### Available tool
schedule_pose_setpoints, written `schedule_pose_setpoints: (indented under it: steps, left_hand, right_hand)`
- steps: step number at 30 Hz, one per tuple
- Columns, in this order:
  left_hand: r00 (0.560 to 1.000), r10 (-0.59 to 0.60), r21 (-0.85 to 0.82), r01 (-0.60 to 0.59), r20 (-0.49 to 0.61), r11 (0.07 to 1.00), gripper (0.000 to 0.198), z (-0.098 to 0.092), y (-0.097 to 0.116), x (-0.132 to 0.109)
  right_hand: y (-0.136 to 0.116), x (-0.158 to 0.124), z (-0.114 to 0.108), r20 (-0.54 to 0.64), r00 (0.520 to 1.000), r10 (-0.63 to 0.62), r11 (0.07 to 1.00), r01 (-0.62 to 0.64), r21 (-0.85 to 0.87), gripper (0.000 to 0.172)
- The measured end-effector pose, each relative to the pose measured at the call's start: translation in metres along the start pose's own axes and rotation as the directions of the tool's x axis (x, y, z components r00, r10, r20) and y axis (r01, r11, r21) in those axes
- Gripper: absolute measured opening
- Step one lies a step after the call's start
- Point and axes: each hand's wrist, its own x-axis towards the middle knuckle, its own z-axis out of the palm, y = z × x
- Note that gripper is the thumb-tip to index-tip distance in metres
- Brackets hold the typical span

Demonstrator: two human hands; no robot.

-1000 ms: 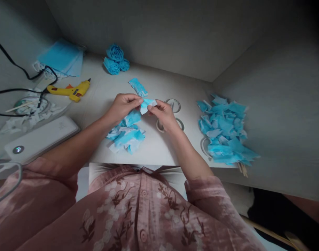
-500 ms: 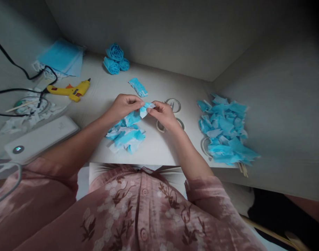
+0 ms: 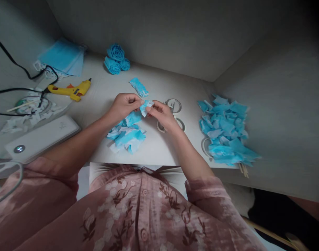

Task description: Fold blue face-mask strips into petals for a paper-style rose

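A small blue-and-white piece of mask fabric (image 3: 146, 108) is pinched between both hands above the table. My left hand (image 3: 126, 105) grips its left edge with thumb and forefinger; my right hand (image 3: 161, 112) holds the right side the same way. Beneath and beside my left hand lies a loose heap of blue and white fabric pieces (image 3: 128, 135). Partly covered by my right hand are scissors (image 3: 179, 124), their handles showing, with a round tape ring (image 3: 174, 105) near the blades. Just beyond the hands rests a folded blue strip (image 3: 139, 87).
Blue fabric roses (image 3: 116, 52) sit at the back. On the left are a stack of face masks (image 3: 61, 57), a yellow glue gun (image 3: 76, 91), black cords, white scraps and a white power bank (image 3: 44, 137). A larger blue fabric pile (image 3: 224, 122) lies at right, with wooden sticks (image 3: 243, 170) below.
Between the fingers, the fabric piece has shifted slightly and its shape looks a little more folded. Both hands stay almost in place, still pinching it.
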Motion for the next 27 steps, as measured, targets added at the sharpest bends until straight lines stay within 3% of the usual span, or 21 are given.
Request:
schedule_pose_setpoints:
  steps: [5,11,20,27]
  left_hand:
    - [1.0,-0.009,0.024,0.008,0.022,1.0,0.038,0.0016,0.0045,-0.0022]
    - [0.994,-0.004,-0.048,0.01,0.113,0.999,0.041,0.0015,0.0053,-0.0028]
    - [0.997,-0.026,-0.054,0.029,0.07,0.998,0.045,0.0003,0.0049,-0.002]
    - [0.998,0.005,0.022,-0.007,0.064,1.0,0.043,0.001,0.0063,-0.0024]
  right_hand:
    - [0.0056,0.0024,0.0015,-0.05,0.998,-0.032,0.998,0.029,-0.053,0.049]
    - [0.0022,0.0019,-0.0009,-0.093,0.992,-0.087,0.994,0.08,-0.076,0.033]
    - [0.0024,0.001,0.0002,-0.061,0.994,-0.095,0.993,0.09,-0.08,0.05]
    - [0.0055,0.003,0.0015,-0.066,0.996,-0.068,0.998,0.067,-0.008,0.049]
